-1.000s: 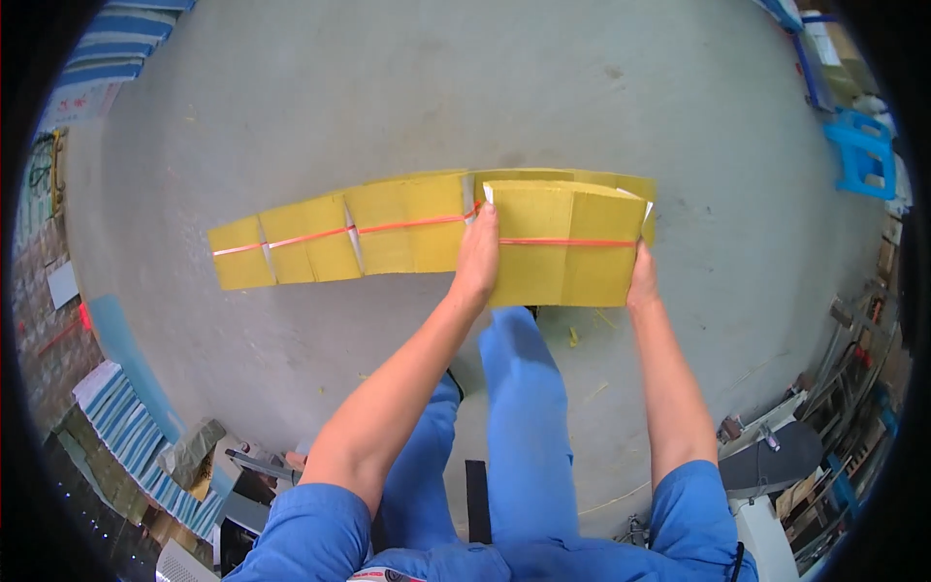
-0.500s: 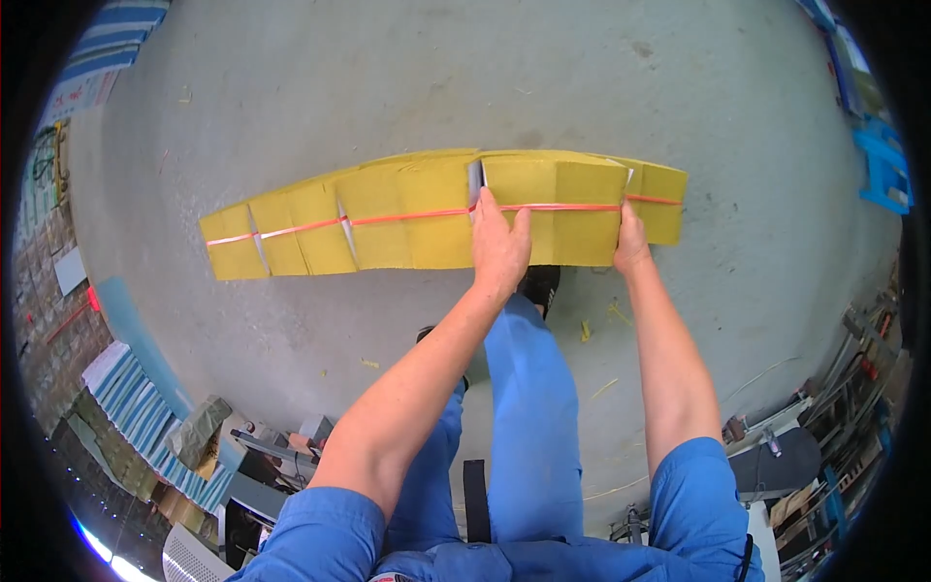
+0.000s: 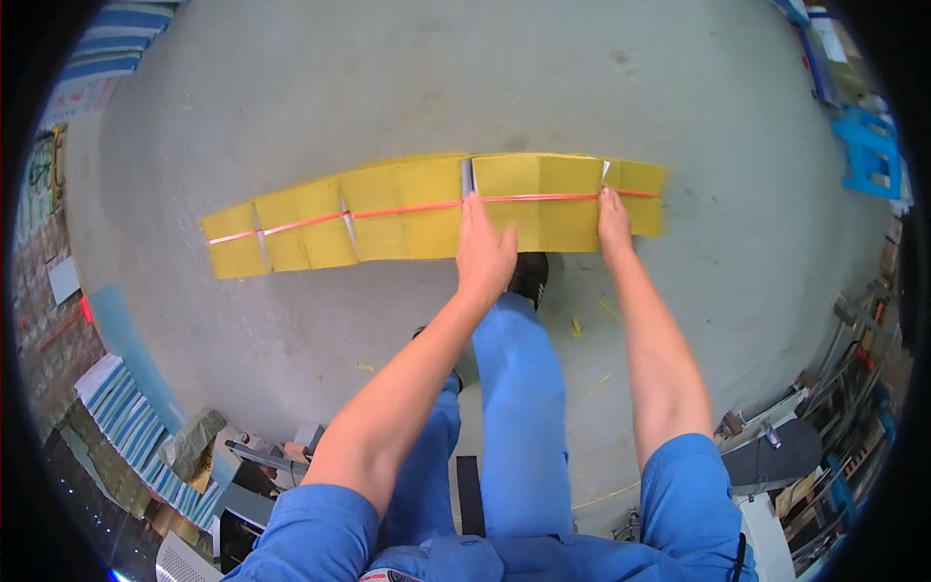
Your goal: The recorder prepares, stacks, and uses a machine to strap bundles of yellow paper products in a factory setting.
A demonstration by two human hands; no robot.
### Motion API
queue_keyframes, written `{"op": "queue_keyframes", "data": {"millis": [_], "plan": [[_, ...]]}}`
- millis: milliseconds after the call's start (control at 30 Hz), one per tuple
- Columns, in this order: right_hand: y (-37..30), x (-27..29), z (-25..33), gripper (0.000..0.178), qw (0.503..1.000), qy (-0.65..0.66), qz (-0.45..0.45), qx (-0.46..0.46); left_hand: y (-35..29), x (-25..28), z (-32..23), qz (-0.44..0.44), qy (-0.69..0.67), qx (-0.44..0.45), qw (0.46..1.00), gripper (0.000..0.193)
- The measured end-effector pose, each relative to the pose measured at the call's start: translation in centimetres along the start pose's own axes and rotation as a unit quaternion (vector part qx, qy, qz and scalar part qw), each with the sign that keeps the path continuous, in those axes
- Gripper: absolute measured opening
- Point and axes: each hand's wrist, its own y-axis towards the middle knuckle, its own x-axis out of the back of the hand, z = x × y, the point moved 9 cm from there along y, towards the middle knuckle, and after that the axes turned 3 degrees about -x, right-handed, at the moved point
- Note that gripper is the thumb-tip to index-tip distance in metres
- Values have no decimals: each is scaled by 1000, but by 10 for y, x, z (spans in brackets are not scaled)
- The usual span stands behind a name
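The yellow bundle (image 3: pixel 558 221) at mid-frame may slip if your spread left hand (image 3: pixel 485 250) and edge-pinching right hand (image 3: pixel 615 227) press unevenly.

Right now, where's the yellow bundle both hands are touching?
In the head view, the yellow bundle is just right of centre, between the left hand and right hand, with other yellow bundles on either side.

Grey floor (image 3: pixel 339 87) before me, faintly stained. Blue plastic stool (image 3: pixel 861 136) off to my right; blue-and-white striped stack (image 3: pixel 145 427) low on my left.
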Motion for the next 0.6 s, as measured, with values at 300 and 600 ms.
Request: {"op": "queue_keyframes", "data": {"millis": [300,600], "plan": [[-270,5,136,43,918,353,180,-5,-176,132,-32,29,-57,-4,998,50],[-596,-12,343,43,818,419,395,12,-391,409,-146,-185,-322,-34,928,25]]}}
